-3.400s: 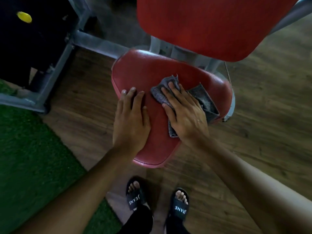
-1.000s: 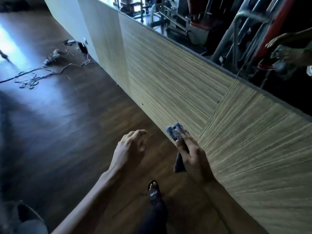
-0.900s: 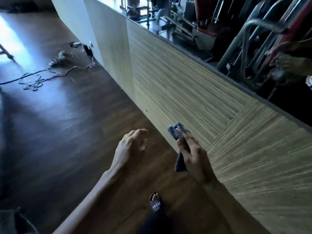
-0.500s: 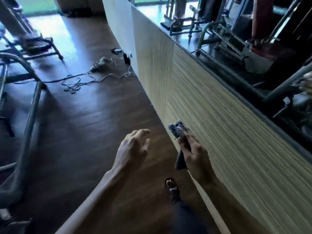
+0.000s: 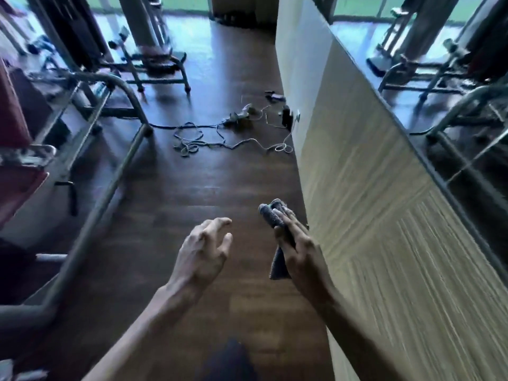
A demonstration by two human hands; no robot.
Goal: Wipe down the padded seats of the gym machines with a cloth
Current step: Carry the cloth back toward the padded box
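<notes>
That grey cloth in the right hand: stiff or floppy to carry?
Probably floppy: the cloth bunches above the right hand and its tail droops below. Likely light, since a simple pinch holds it. Its fuzzy surface suggests it won't slip easily.

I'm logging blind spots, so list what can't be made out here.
Head view, grey folded cloth: its middle hidden by the right hand gripping it.
Head view, dark red padded seat: cut off by the left edge, blurred.
Head view, tangled floor cables: too small and blurred to trace.
</notes>
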